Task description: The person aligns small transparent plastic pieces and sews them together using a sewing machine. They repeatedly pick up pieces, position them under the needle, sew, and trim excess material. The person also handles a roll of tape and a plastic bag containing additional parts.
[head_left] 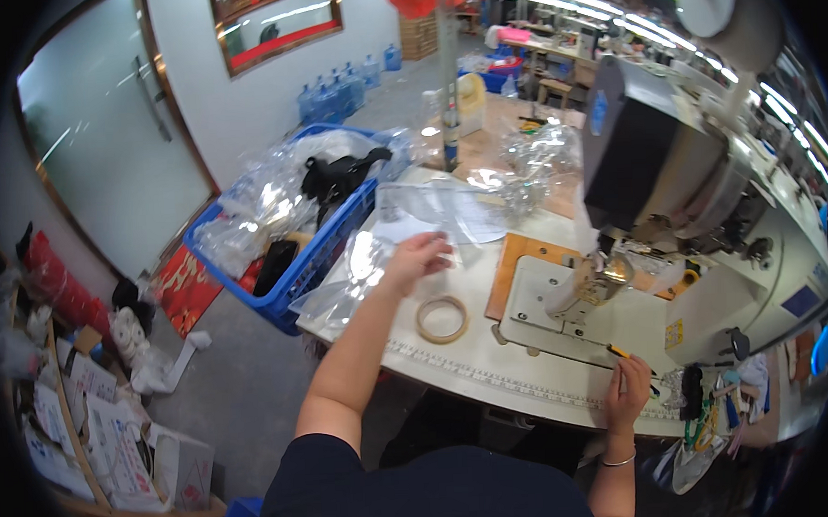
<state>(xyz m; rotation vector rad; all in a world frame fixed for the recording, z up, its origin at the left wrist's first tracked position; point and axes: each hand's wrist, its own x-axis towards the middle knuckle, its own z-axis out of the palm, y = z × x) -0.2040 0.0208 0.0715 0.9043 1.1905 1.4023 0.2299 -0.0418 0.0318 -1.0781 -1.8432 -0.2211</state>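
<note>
My left hand (421,261) reaches over the sewing table (404,337), its fingers loosely curled and apart. Just beyond the fingertips are white paper sheets (410,199) and clear plastic (472,210). A roll of tan tape (442,319) lies flat, nearer to me than that hand. My right hand (629,392), a bangle on its wrist, is at the front edge of the table, closed on a slim yellow-and-black tool (618,350) whose kind I cannot make out. The industrial sewing machine (672,146) stands above and beyond it, with its needle area (577,293) left of its body.
A blue basket (318,272) full of plastic bags and dark cloth stands left of the table. A measuring tape (493,377) runs along the front edge. Scissors and tools (707,412) cluster at the right. Clear plastic bags (539,165) lie behind, near a metal pole (448,81).
</note>
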